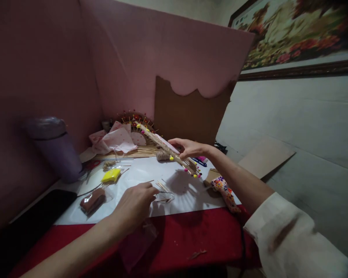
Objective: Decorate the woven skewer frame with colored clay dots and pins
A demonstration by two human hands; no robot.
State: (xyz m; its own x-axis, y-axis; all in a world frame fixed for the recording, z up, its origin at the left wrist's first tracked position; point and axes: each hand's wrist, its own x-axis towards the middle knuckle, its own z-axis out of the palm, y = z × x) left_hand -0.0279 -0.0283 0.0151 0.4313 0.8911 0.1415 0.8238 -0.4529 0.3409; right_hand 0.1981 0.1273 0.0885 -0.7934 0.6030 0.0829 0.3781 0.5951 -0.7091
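My right hand [188, 148] grips a flat craft piece [162, 144] of sticks and twine, with yellow, pink and black balls along its edge. The piece is tilted above the white sheet [174, 204], and its shadow falls below. Down on the left, my left hand [137, 200] is closed, fingertips pressed together low over the sheet. What it pinches, if anything, is too small to make out. Beside those fingertips lie several short thin sticks [162, 187]. A yellow clay packet [110, 175] and a brown clay packet [93, 200] rest left of this hand.
A purple tumbler [56, 150] stands at the left, near a black flat object [43, 208]. Behind are pink cloth [118, 139], a ball of twine [162, 155] and a brown cardboard sheet [188, 112]. A flowered fabric piece [224, 193] lies at the right edge; red cloth [191, 235] hangs in front.
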